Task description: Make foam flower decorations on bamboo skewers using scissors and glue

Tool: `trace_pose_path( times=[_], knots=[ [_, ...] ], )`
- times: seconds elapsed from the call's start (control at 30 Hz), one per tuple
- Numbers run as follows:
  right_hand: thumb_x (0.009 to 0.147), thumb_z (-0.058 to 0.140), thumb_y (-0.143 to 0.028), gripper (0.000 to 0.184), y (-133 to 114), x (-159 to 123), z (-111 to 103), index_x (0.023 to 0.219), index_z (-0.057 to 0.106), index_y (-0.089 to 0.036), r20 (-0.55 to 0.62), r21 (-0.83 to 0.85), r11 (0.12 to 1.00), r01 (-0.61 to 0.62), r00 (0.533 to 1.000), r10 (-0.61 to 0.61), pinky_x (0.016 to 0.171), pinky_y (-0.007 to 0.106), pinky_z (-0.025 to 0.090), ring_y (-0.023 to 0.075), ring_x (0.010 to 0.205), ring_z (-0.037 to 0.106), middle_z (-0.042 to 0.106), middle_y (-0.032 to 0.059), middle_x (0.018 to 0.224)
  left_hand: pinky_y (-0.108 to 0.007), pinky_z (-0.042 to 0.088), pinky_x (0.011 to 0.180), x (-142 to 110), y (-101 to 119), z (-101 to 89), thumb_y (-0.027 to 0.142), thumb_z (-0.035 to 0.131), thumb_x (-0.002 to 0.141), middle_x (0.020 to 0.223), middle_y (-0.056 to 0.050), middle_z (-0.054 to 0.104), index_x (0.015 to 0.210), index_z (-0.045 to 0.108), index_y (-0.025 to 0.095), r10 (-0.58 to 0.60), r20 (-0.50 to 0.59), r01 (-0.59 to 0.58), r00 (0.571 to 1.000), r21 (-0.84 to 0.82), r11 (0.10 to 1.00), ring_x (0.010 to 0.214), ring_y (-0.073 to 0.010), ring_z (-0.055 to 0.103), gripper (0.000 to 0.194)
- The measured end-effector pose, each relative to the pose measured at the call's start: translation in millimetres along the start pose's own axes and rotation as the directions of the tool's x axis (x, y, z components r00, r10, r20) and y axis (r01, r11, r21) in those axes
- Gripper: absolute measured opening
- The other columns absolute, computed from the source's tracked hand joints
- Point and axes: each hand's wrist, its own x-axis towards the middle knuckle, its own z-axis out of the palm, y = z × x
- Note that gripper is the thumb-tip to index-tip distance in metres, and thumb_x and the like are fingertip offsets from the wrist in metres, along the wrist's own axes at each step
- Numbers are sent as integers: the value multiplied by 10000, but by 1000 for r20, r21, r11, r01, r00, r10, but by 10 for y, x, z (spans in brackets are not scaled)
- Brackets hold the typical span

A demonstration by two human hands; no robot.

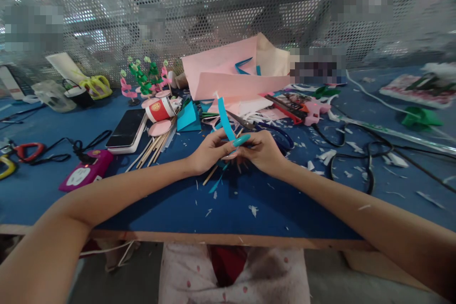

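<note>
Head view: bright-blue narrow paper strip [225,118] in bare left hand [208,153]

Its fingers pinch the lower end closely, above the blue flat tabletop [160,209]. The bare right hand [265,153], closed, touches the left; what it holds I cannot tell.

Scissors [269,127] obstruct beyond the right hand [264,153]; near tabletop [149,213] leaves room.

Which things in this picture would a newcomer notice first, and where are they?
Probably the bright blue paper strip in the left hand, which meets the right hand at the centre. Behind them spreads a pink paper sheet; farther left, green and pink paper decorations stand behind a tipped red-and-white paper cup.
</note>
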Motion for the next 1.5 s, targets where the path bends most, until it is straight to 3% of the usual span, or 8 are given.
trace_pose_path(
  times=[0.27, 0.47, 0.67, 0.87, 0.97, 1.07, 1.27, 1.5],
  knots=[
    [518, 726, -389, 290, 15, 21, 9, 480, 580, -141, 42, 129, 974, -184, 983, 180, 286, 192, 338, 78, 283, 436, 507, -30, 346, -186, 360, 441, 19, 10, 3, 456, 686, 587, 549, 53, 471, 693, 506, 162, 72, 49, -74, 996, 48, 996, 448, -52, 428, 361],
    [562, 689, -443, 316, 19, 27, 9, 581, 591, -142, 74, 93, 988, -120, 991, 113, 362, 203, 396, 80, 374, 487, 560, -17, 449, -164, 380, 429, 22, -11, -9, 472, 657, 611, 541, 68, 432, 625, 447, 151, 145, -69, -139, 987, 90, 986, 459, -39, 435, 384],
    [721, 549, -474, 330, -7, -7, 24, 669, 557, -148, 11, -191, 980, 62, 998, -61, 422, 209, 406, 98, 447, 528, 574, 3, 515, -187, 417, 412, 41, -31, -34, 458, 646, 624, 517, 66, 460, 657, 452, 160, 174, -138, -160, 975, 105, 981, 436, -62, 487, 357],
    [834, 400, -452, 327, -7, 4, -111, 777, 520, -153, 130, -678, 635, 372, 910, -394, 460, 212, 355, 104, 491, 514, 567, 14, 569, -179, 388, 404, 49, -40, -69, 483, 621, 645, 488, 78, 396, 625, 441, 161, 222, -130, -206, 966, 127, 970, 405, -42, 415, 369],
    [866, 356, -404, 299, 1, 14, -165, 817, 522, -160, 224, -745, 486, 457, 858, -463, 480, 219, 361, 113, 523, 523, 585, 28, 611, -177, 361, 414, 44, -60, -88, 470, 593, 684, 502, 72, 379, 626, 435, 162, 224, -126, -200, 966, 177, 964, 424, -42, 393, 352],
    [861, 391, -360, 235, 16, 17, -184, 825, 525, -170, 250, -750, 445, 489, 833, -494, 504, 221, 379, 122, 557, 540, 593, 29, 625, -181, 336, 426, 46, -70, -94, 463, 578, 702, 519, 67, 364, 631, 431, 163, 222, -125, -194, 967, 206, 959, 449, -46, 380, 342],
    [841, 439, -325, 185, 36, 16, -191, 775, 536, -182, 212, -714, 509, 481, 841, -498, 527, 219, 399, 116, 553, 540, 587, 15, 601, -178, 264, 415, 61, -65, -90, 485, 578, 693, 494, 66, 358, 611, 423, 158, 263, -104, -237, 959, 217, 947, 444, -42, 309, 371],
    [765, 538, -370, 240, 17, 25, -116, 652, 519, -159, 110, -369, 872, 321, 947, -302, 442, 186, 394, 87, 454, 513, 549, -12, 511, -173, 345, 455, 23, -50, -83, 461, 553, 729, 545, 60, 394, 660, 441, 158, 269, -90, -232, 959, 293, 927, 479, -47, 392, 331]
  ],
)
